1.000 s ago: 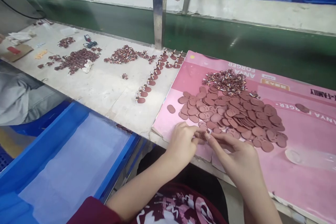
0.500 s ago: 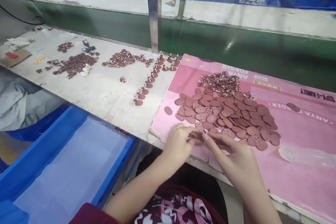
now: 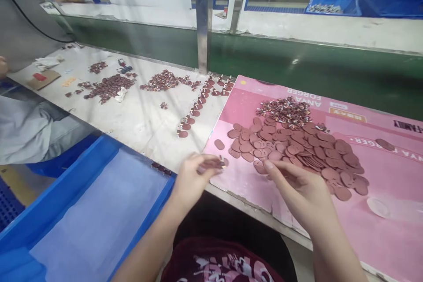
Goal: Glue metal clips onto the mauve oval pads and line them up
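My left hand [image 3: 193, 180] is closed around a brown oval piece with a small white-and-dark part [image 3: 222, 163] at its end, just above the board's left edge. Fingers hide some of it. My right hand [image 3: 302, 191] is at the front of a heap of flat brown oval pieces [image 3: 297, 145], its thumb and fingers pinched at the edge of one oval piece [image 3: 260, 167] with small holes. Behind the heap is a pile of small dark parts [image 3: 286, 111]. One loose oval piece [image 3: 219, 144] lies between my hands and the row on the left.
A row of joined pieces [image 3: 195, 113] runs along the white table [image 3: 155, 128] beside the pink board [image 3: 380, 229]. More small-part piles [image 3: 109, 87] lie left. A blue bin [image 3: 132, 238] stands below the table edge. A metal post [image 3: 203, 22] rises behind. A clear plastic piece [image 3: 380, 207] lies right.
My hands were together at the front of the heap. Now they are apart: the left has moved left with its piece, the right stays by the heap. The view has shifted slightly.
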Demonstrator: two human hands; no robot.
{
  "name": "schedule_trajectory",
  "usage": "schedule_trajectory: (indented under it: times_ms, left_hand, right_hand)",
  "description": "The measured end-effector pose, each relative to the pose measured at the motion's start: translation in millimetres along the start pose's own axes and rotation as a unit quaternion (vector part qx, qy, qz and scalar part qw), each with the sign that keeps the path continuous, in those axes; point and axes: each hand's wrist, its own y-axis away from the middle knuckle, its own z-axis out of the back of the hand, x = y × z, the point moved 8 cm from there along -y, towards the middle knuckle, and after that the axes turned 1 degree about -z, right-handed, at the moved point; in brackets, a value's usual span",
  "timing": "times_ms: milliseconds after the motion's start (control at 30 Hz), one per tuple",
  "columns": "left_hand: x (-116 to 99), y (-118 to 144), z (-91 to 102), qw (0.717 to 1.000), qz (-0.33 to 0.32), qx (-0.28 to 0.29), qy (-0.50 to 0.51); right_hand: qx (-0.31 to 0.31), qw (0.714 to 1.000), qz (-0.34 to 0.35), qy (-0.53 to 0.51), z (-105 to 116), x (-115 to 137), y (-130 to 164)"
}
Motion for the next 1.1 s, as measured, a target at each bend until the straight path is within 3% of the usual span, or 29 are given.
schedule_trajectory:
  times_ms: [133,267,400,533,700,1100]
  left_hand:
    - [8.8,-11.4,65.0,0.994,-0.004,-0.076,-0.077]
    - [17.4,-26.2,97.7,0.992,0.007,-0.087,-0.096]
    - [21.4,-36.1,100.2,0.988,0.002,-0.070,-0.135]
    - [19.6,-38.6,99.9,0.967,-0.009,-0.088,-0.239]
    - [20.8,-40.0,103.4,0.952,0.000,-0.103,-0.288]
    - [28.8,-40.9,104.5,0.956,0.015,-0.105,-0.272]
  right_hand:
    - [0.019,1.000,0.003,-0.012,-7.2,-2.3,0.1]
    - [0.013,1.000,-0.013,-0.026,-6.3,-11.2,4.2]
    - [0.000,0.999,-0.033,-0.037,-0.4,-21.9,9.5]
    - [0.005,0.998,-0.061,-0.008,6.1,-31.7,12.0]
    - [0.008,0.997,-0.081,0.008,7.0,-35.0,10.9]
    - [0.018,0.999,-0.037,0.009,3.0,-35.0,6.4]
